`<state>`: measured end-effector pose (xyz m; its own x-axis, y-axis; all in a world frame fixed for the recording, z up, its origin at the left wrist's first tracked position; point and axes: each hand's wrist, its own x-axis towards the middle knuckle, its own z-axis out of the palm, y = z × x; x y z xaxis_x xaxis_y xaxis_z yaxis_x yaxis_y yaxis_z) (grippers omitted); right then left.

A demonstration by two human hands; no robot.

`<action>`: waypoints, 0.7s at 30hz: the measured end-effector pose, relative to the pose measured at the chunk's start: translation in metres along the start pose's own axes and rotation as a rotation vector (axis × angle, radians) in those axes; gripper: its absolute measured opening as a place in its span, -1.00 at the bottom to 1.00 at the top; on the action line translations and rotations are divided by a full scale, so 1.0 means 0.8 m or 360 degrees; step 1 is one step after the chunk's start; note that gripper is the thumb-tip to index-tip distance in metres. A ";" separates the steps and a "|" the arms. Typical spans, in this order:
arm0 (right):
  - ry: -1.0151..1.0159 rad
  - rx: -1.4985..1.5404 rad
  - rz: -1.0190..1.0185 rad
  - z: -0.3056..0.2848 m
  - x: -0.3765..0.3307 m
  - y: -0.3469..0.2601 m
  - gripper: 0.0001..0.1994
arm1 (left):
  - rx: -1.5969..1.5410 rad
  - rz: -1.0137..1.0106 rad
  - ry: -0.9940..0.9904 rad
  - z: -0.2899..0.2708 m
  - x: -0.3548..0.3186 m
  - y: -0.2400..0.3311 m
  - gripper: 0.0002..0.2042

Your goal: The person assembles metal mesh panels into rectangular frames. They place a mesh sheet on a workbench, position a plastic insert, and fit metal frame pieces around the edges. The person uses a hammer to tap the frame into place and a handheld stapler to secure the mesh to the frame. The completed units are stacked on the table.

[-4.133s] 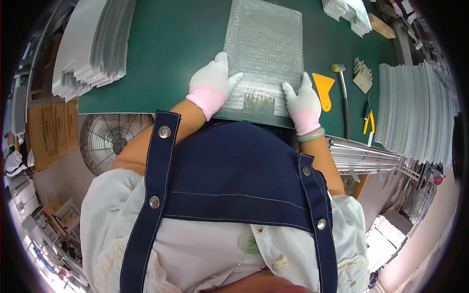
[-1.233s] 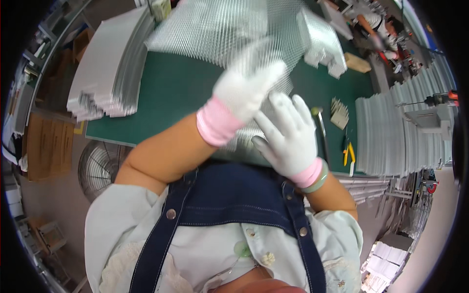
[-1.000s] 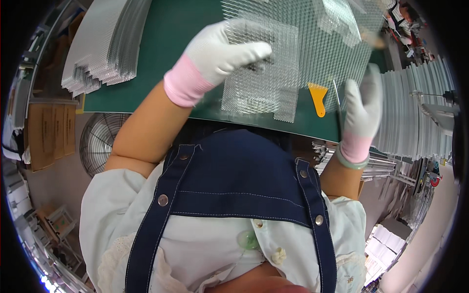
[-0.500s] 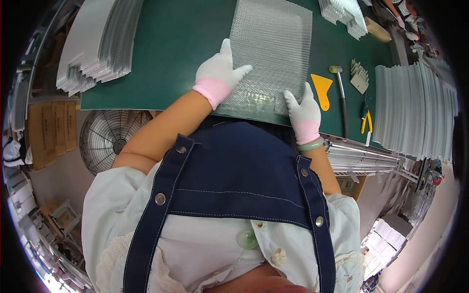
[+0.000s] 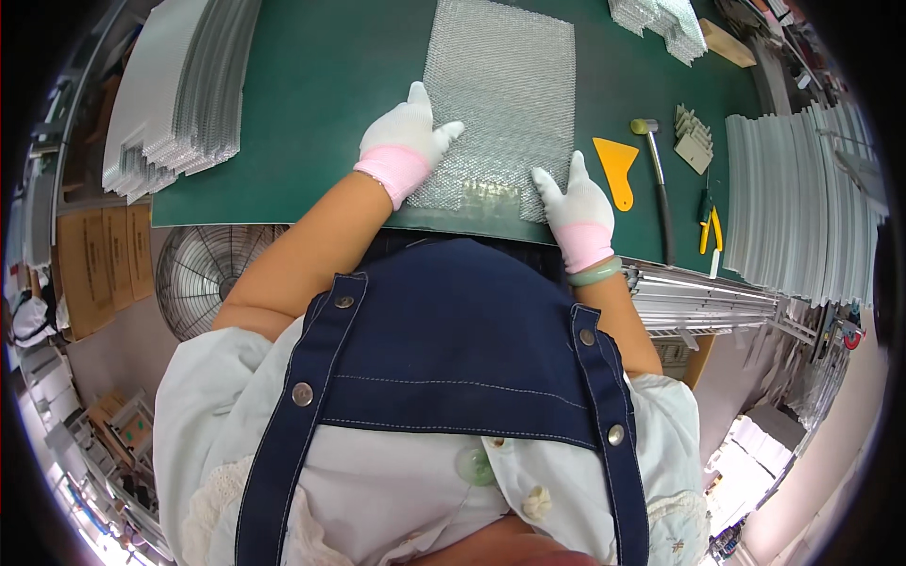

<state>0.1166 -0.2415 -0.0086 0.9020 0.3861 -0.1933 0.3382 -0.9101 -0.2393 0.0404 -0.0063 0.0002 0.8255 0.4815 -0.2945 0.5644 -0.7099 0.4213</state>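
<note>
A silvery expanded-metal mesh sheet lies on the green tabletop with its notched end toward me. My left hand, in a white glove with a pink cuff, rests at the left edge; its index finger points away along the edge and its thumb reaches over the mesh. At the near right corner is my right hand, gloved alike, thumb and index finger stretched apart beside the sheet's edge. Both hands look open; their other fingers are partly hidden.
Stacks of mesh sheets stand at the far left, with another mesh stack at the far right. Right of my right hand lie a yellow scraper, a mallet, small beige pieces and yellow-handled pliers. Pale strips are stacked at the right edge.
The mesh sheet has shifted left across the tabletop, and my left hand has gone left with it. My right hand has moved slightly left. The view has also shifted a little.
</note>
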 end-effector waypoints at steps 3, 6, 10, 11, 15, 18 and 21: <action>0.0043 0.0015 -0.0038 0.002 0.000 0.004 -0.11 | 0.0012 0.0031 0.0024 0.002 -0.001 -0.001 -0.17; 0.0066 0.0007 -0.0028 0.001 -0.002 0.002 -0.11 | 0.0021 0.0011 0.0060 0.004 -0.005 0.001 -0.19; 0.0136 -0.0321 -0.0007 -0.018 -0.004 -0.010 -0.19 | 0.0213 -0.0078 0.0373 0.011 -0.019 0.006 -0.22; 0.0067 -0.0504 0.0154 -0.026 -0.002 -0.021 -0.29 | 0.0251 -0.0007 0.0422 0.012 -0.021 0.006 -0.24; 0.0501 -0.0217 -0.0478 0.010 0.003 0.005 -0.39 | 0.0255 0.0358 0.0462 0.026 -0.012 -0.013 -0.29; 0.0434 -0.0132 -0.0524 0.012 0.000 0.007 -0.43 | 0.0223 0.0500 0.0437 0.024 -0.023 -0.016 -0.31; 0.0346 -0.0202 -0.0451 -0.006 -0.007 -0.009 -0.44 | 0.0336 0.0378 0.0262 0.009 -0.036 -0.001 -0.29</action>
<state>0.1101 -0.2375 -0.0012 0.7991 0.5968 0.0733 0.6009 -0.7884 -0.1318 0.0161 -0.0236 0.0025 0.9332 0.3544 -0.0602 0.3570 -0.8943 0.2696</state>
